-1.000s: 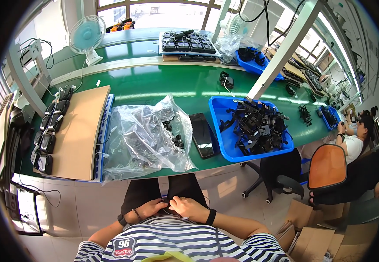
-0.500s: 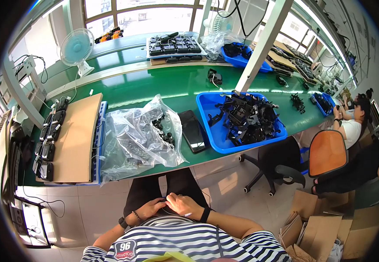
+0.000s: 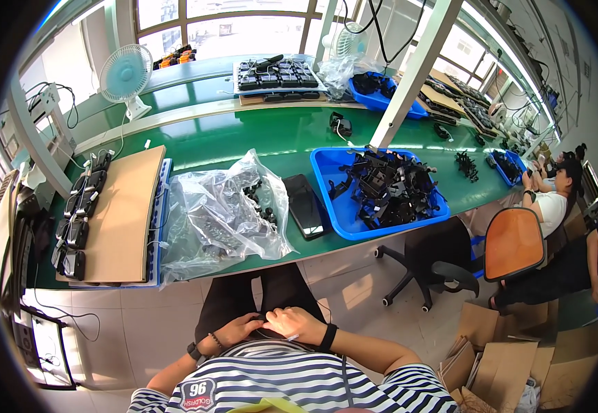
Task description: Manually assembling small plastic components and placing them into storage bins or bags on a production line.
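Observation:
Both of my hands rest close together in my lap, in front of the striped shirt. My left hand (image 3: 240,327) has its fingers curled toward the right one; what they hold, if anything, is hidden. My right hand (image 3: 293,323) is closed in a pinch beside the left fingertips. From under it comes a thin pale cable with a small white plug (image 3: 293,337). On the table edge ahead lies a clear plastic bag (image 3: 206,213) with small black parts (image 3: 266,210). A dark phone-like slab (image 3: 304,206) lies right of the bag.
A blue tray (image 3: 333,217) heaped with black plastic parts stands right of the slab. At left, cardboard (image 3: 123,220) lies beside a row of black units (image 3: 75,234). A slanted post (image 3: 416,76) rises from the table. An office chair (image 3: 516,244) and co-workers are at right, above cardboard boxes (image 3: 505,358).
My hands stay together in my lap, with the right fingers shifted slightly. The view has tilted a little. At far right, the standing person's arm has moved and a blue item shows beside it.

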The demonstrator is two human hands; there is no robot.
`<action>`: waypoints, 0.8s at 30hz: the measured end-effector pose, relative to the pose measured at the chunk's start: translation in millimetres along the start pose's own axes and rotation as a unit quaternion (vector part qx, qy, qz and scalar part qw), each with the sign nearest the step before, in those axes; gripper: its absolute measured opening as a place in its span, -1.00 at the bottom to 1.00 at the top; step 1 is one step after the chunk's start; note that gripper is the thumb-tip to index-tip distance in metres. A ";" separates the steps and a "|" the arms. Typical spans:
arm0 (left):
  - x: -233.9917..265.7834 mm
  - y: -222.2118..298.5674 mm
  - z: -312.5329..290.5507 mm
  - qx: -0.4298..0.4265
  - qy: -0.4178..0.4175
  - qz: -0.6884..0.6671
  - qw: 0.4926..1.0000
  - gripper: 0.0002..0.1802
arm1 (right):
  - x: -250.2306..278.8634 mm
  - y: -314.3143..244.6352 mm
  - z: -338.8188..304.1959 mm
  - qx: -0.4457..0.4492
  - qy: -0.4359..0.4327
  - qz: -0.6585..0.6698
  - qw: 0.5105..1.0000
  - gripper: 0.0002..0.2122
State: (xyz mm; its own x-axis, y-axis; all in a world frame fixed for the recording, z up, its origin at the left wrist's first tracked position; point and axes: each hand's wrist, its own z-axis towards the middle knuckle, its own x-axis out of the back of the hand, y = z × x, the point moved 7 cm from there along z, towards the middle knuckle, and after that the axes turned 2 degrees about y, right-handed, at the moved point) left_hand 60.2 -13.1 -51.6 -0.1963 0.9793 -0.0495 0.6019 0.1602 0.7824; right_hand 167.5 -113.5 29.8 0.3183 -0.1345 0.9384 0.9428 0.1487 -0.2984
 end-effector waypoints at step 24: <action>1.4 -9.5 1.6 0.012 -0.023 -0.073 0.997 -0.33 | -2.7 6.8 4.0 -0.084 -0.076 0.066 0.991 -0.73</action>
State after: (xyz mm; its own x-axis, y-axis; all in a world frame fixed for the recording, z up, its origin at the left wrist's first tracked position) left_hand 55.4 -13.0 -60.1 -0.2483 0.9496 -0.1912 0.5877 0.3046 0.7495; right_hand 172.6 -108.2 26.0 0.4326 0.0258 0.9012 0.9016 -0.0114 -0.4325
